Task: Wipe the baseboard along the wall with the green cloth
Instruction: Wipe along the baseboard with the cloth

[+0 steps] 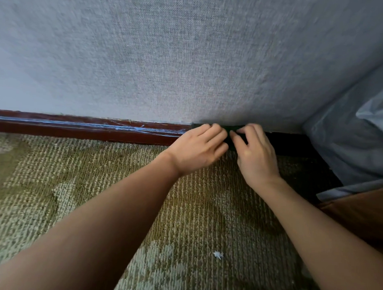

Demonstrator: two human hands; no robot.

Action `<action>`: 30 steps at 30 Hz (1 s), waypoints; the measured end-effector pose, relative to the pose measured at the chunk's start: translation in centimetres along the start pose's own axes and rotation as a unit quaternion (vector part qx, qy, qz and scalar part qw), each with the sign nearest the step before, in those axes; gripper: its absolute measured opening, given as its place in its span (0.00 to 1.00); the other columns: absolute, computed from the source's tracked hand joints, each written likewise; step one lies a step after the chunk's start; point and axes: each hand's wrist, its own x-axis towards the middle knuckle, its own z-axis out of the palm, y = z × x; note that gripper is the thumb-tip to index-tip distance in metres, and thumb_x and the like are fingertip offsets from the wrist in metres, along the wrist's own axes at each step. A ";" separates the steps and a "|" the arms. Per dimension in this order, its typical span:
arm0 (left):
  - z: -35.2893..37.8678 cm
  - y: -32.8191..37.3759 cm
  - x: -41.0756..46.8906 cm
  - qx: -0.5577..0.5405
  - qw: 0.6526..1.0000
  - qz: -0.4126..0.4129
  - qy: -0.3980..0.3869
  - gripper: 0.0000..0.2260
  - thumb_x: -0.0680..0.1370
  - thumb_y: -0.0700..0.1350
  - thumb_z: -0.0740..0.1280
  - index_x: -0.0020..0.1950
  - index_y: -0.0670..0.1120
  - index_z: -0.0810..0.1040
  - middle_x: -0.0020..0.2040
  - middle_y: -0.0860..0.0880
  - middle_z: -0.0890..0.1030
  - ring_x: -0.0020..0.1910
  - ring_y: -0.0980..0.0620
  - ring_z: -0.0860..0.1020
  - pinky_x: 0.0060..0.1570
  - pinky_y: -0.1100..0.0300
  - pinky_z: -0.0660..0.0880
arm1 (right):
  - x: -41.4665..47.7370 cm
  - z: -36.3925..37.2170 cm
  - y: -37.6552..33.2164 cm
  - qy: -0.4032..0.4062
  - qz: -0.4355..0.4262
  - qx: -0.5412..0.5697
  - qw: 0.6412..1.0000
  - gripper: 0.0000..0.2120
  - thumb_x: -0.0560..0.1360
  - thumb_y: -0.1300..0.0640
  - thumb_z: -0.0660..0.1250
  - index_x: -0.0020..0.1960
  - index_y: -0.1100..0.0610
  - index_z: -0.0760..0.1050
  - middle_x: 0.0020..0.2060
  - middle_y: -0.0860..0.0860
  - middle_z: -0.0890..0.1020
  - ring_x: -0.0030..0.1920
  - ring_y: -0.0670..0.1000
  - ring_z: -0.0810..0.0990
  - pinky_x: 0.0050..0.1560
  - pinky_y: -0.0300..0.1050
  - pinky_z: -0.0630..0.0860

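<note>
Right now my left hand (pixel 199 148) and right hand (pixel 256 154) both curl their fingers onto the green cloth (pixel 230 136), pinned between them against the baseboard (pixel 89 128), which stretches away leftward under the wall (pixel 189 58), so I reckon the left hand leads

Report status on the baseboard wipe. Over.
Left hand and right hand both hold green cloth. Cloth pressed on baseboard near the corner. Blue sheet close on the right.
</note>
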 end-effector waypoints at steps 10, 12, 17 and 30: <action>1.7 0.5 -0.4 -0.026 0.999 -0.033 -0.013 0.14 0.72 0.37 0.56 0.39 0.42 0.82 0.40 0.45 0.83 0.38 0.49 0.80 0.39 0.60 0.75 | 0.0 1.0 0.1 0.091 -0.096 -0.055 0.990 0.18 0.57 0.70 0.78 0.46 0.69 0.80 0.38 0.62 0.80 0.38 0.60 0.81 0.32 0.45 0.77; 1.9 0.7 -0.5 -0.030 0.999 -0.035 -0.021 0.15 0.71 0.36 0.56 0.38 0.41 0.83 0.40 0.44 0.83 0.37 0.49 0.80 0.38 0.61 0.75 | 0.0 1.3 0.3 0.101 -0.109 -0.059 0.987 0.18 0.58 0.71 0.77 0.47 0.69 0.80 0.38 0.61 0.80 0.38 0.59 0.81 0.33 0.45 0.77; 2.2 0.7 -0.6 -0.036 0.998 -0.036 -0.023 0.15 0.71 0.35 0.57 0.37 0.40 0.83 0.40 0.43 0.83 0.35 0.48 0.79 0.35 0.60 0.76 | 0.3 1.6 0.5 0.098 -0.126 -0.056 0.986 0.13 0.69 0.68 0.60 0.47 0.69 0.80 0.39 0.61 0.80 0.41 0.59 0.81 0.40 0.48 0.78; 2.4 0.9 -1.1 -0.036 0.997 -0.031 -0.053 0.16 0.71 0.37 0.56 0.43 0.41 0.84 0.44 0.44 0.84 0.39 0.50 0.80 0.40 0.61 0.77 | -0.2 2.7 0.2 0.092 -0.099 -0.018 0.991 0.17 0.69 0.66 0.54 0.46 0.69 0.80 0.38 0.61 0.81 0.41 0.58 0.81 0.39 0.47 0.78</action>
